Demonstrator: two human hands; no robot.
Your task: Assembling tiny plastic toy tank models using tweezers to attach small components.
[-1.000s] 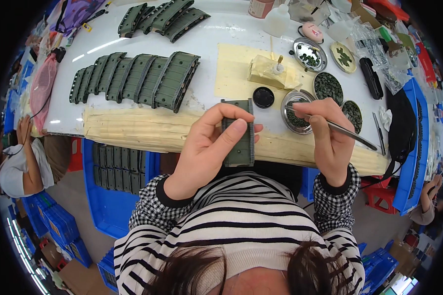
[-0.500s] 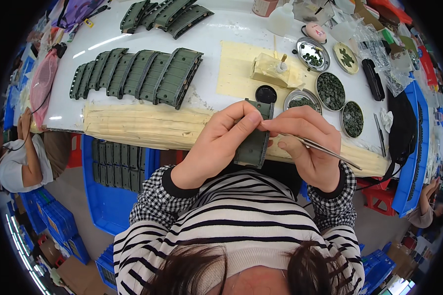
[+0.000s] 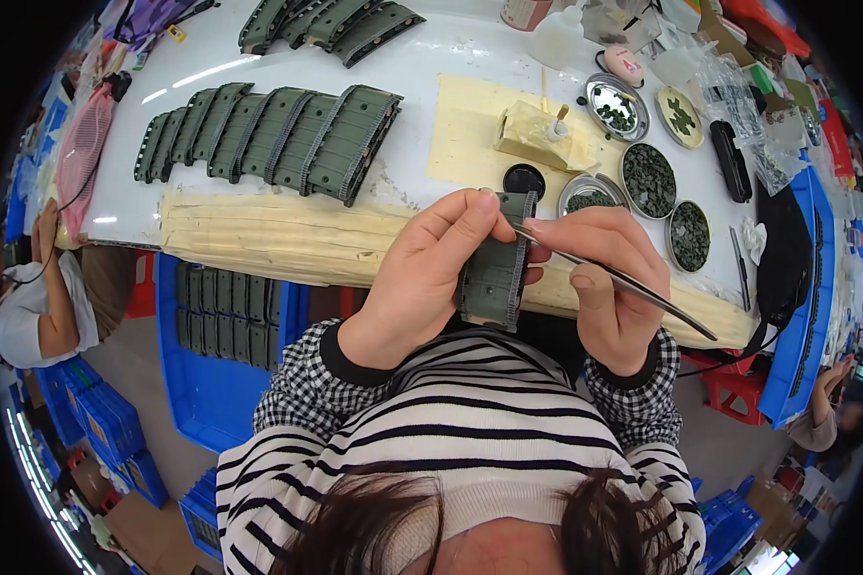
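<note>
1. Left hand (image 3: 403,273) is clamped on a dark green, curved, rib-edged panel (image 3: 492,283), at the white table (image 3: 393,72)'s near edge.
2. Right hand (image 3: 616,273), just beside, grips slim silver metal tweezers (image 3: 686,319), tips near the panel.
3. The panel looks light, stiff, its ribbing perhaps fragile; best held across its smooth face.
4. Beyond, similar green panels (image 3: 288,139) lie in 2 groups.

Clasping the green panel (image 3: 492,287) from its left, the left hand (image 3: 417,273) bends its thumb along the forefinger, while the right hand (image 3: 619,314) curls at the panel's right, both forearms (image 3: 309,388) angling inward below it.
</note>
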